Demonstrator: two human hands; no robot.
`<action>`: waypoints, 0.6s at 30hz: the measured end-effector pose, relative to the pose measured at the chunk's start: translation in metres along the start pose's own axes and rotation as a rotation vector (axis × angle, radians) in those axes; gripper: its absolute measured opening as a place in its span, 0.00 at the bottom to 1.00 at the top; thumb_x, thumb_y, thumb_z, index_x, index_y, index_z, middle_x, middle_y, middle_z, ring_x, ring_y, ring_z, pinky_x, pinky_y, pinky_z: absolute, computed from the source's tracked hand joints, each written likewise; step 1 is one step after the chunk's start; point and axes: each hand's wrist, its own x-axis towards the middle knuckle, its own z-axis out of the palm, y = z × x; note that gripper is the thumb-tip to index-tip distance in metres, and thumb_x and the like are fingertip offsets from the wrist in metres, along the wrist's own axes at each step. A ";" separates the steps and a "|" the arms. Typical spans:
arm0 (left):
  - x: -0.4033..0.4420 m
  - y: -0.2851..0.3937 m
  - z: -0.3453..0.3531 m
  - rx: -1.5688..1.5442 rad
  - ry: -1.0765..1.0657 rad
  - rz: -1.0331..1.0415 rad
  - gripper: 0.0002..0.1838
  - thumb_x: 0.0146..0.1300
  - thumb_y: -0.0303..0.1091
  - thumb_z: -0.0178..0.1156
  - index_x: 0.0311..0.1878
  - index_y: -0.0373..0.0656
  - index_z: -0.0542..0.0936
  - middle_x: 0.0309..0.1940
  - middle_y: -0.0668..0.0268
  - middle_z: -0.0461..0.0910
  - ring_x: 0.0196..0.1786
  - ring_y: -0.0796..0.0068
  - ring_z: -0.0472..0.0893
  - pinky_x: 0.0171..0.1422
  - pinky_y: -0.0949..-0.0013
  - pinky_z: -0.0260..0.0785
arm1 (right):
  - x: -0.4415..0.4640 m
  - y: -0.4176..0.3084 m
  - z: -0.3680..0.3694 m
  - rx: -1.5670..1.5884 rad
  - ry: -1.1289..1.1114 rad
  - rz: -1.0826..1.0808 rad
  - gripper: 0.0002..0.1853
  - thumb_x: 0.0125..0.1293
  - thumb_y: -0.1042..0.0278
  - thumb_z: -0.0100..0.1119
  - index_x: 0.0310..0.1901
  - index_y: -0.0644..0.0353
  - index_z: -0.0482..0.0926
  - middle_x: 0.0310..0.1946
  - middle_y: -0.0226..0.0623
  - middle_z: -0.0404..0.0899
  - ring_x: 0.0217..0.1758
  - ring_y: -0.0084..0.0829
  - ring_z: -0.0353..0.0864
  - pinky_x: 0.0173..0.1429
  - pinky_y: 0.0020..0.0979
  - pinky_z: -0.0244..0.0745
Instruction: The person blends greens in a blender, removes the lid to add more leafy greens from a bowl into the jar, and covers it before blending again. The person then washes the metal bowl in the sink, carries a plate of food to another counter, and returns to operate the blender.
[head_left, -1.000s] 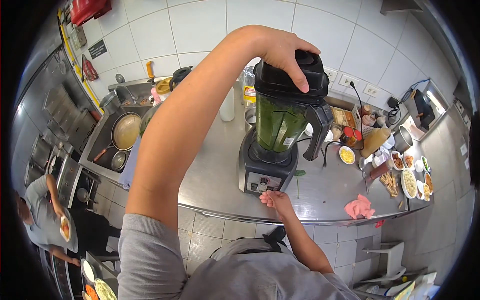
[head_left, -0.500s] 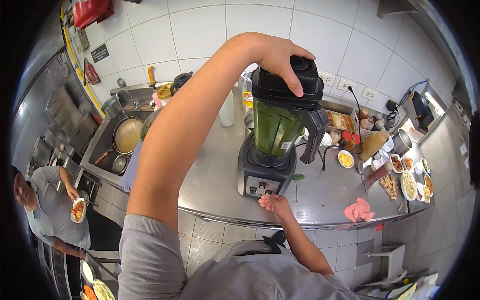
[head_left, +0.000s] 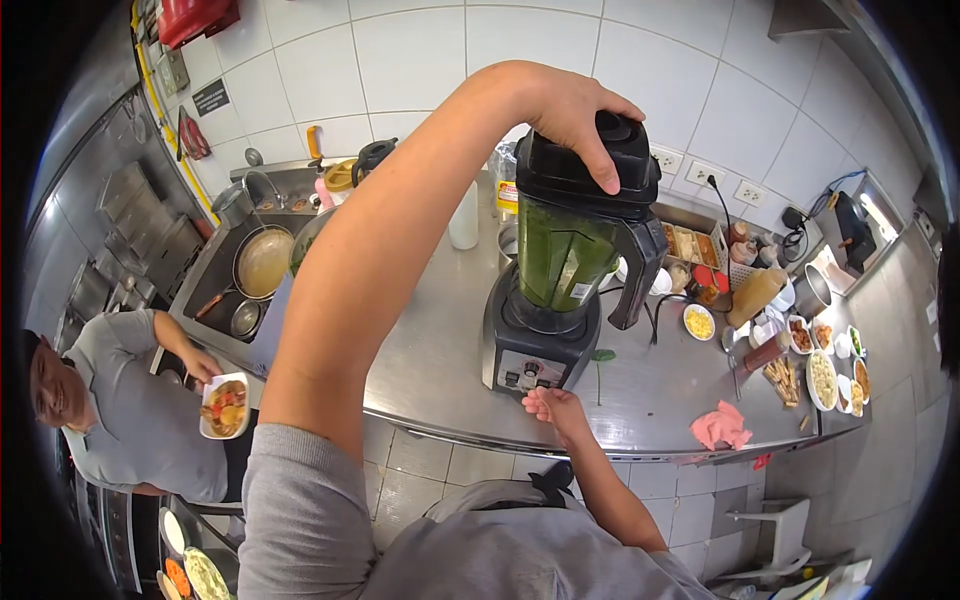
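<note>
A blender (head_left: 543, 340) with a black base stands on the steel counter. Thick green liquid coats much of the inside of its clear jug (head_left: 560, 255). My left hand (head_left: 580, 125) is closed over the black lid (head_left: 590, 175), thumb on the near side and fingers reaching across the top. Low at the front of the base, my right hand (head_left: 553, 408) is beside the control panel (head_left: 530, 373), palm up with fingers curled together. Whether those fingertips hold a switch cannot be made out. A green leaf on a stem (head_left: 601, 358) lies right of the base.
At left, a co-worker (head_left: 150, 400) holds a white dish of food (head_left: 224, 408). Behind my left arm is a sink (head_left: 215, 300) with a pan (head_left: 264, 262). Several food bowls (head_left: 820, 378), a sauce bottle (head_left: 765, 350) and a pink cloth (head_left: 720, 426) occupy the counter's right side.
The co-worker has come closer, and the dish has moved right and up in view. My view has shifted slightly. Both my hands keep their places on and beside the blender.
</note>
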 end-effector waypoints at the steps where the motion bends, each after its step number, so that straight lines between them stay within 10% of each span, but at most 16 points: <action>1: 0.001 0.000 0.000 0.022 -0.003 0.004 0.62 0.33 0.61 0.80 0.76 0.57 0.66 0.69 0.57 0.72 0.69 0.52 0.74 0.71 0.55 0.68 | -0.001 -0.001 0.001 -0.002 0.002 0.001 0.17 0.76 0.55 0.55 0.49 0.62 0.82 0.43 0.37 0.89 0.40 0.21 0.85 0.44 0.21 0.74; 14: -0.001 0.004 0.000 -0.043 -0.030 -0.020 0.57 0.36 0.55 0.80 0.75 0.55 0.68 0.68 0.54 0.72 0.68 0.52 0.73 0.71 0.55 0.69 | -0.013 -0.023 0.005 -0.110 -0.001 0.004 0.20 0.78 0.53 0.51 0.48 0.63 0.83 0.44 0.39 0.88 0.40 0.22 0.85 0.43 0.21 0.75; 16: 0.002 0.000 0.002 0.005 -0.001 0.023 0.56 0.38 0.55 0.79 0.75 0.53 0.68 0.68 0.54 0.72 0.68 0.52 0.73 0.72 0.56 0.67 | -0.043 -0.063 0.022 0.653 -0.183 0.265 0.20 0.78 0.51 0.48 0.40 0.59 0.82 0.35 0.33 0.86 0.38 0.20 0.84 0.41 0.22 0.74; 18: 0.005 -0.003 0.003 0.017 0.001 0.062 0.58 0.39 0.58 0.79 0.76 0.50 0.67 0.69 0.54 0.72 0.68 0.53 0.74 0.71 0.59 0.66 | -0.009 -0.022 0.006 0.135 -0.374 -0.208 0.20 0.76 0.49 0.46 0.38 0.58 0.77 0.31 0.29 0.81 0.35 0.20 0.81 0.39 0.20 0.72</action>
